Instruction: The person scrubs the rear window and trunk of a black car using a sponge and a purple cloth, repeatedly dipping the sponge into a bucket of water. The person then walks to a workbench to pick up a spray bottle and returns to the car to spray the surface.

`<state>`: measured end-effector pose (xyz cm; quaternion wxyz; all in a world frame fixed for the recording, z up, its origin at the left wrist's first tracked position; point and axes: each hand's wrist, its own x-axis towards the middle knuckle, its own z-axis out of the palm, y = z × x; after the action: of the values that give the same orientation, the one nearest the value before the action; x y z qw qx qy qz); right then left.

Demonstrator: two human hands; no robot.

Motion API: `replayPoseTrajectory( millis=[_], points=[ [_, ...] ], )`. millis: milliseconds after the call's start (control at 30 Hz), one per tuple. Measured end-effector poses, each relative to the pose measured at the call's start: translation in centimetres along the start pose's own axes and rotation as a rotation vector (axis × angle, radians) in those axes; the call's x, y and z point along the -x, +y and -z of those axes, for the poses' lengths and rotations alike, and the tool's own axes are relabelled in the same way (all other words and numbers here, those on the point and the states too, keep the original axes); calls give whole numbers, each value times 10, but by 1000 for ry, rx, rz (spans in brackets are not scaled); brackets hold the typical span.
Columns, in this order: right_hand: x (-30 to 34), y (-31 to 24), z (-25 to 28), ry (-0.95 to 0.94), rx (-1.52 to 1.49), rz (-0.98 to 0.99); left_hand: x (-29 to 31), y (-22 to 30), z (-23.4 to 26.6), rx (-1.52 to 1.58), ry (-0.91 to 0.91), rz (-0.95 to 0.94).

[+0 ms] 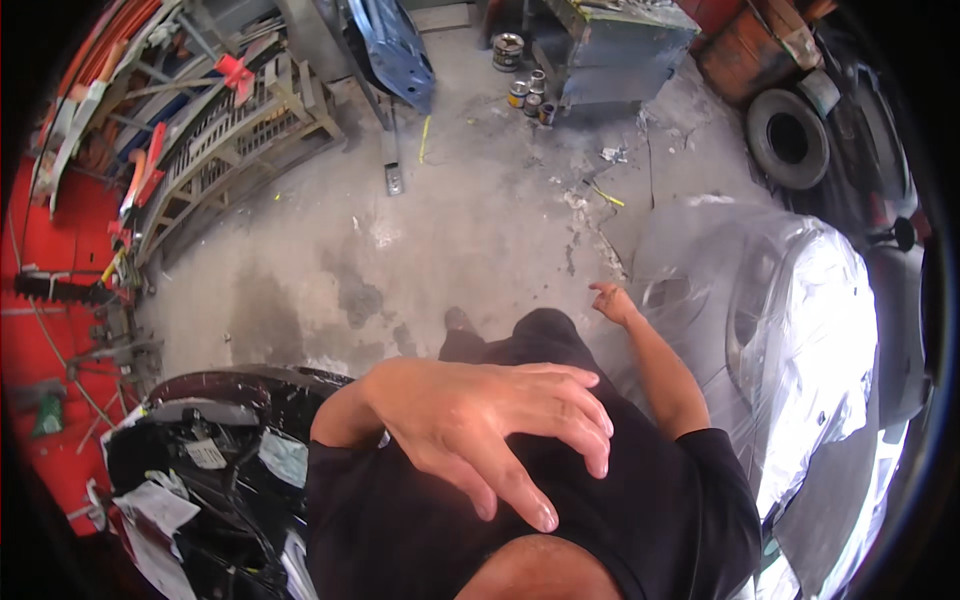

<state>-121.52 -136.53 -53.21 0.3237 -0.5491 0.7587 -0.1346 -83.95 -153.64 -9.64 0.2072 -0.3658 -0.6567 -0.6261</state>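
Note:
My left hand (480, 420) is raised close to the camera in front of my chest. Its fingers are spread and loosely bent, and nothing is in them. My right hand (612, 302) hangs low at my right side, small in the view. Its fingers are partly stretched out, and I see nothing held. It is nearest to a car (690, 290) under clear plastic film. A silvery cover sheet (815, 370) lies over part of that car. To my left is a dark vehicle front (225, 500) with papers and cloths on it.
A metal rack (240, 150) with stacked parts and red clamps lines the left wall. Ahead are a blue car panel (395, 50), a metal workbench (620, 65) and several paint cans (530, 95). A tire (788, 140) stands at the far right. The concrete floor (440, 210) is stained.

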Motion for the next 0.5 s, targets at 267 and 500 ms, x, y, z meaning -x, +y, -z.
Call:
replayPoseTrajectory(
  millis=[267, 500],
  points=[
    [-43, 64, -21, -207, -75, -426, -25, -58, 208, 130, -139, -2],
    [-236, 109, 21, -291, 294, -283, -79, -109, 418, -86, -174, 133]
  ],
)
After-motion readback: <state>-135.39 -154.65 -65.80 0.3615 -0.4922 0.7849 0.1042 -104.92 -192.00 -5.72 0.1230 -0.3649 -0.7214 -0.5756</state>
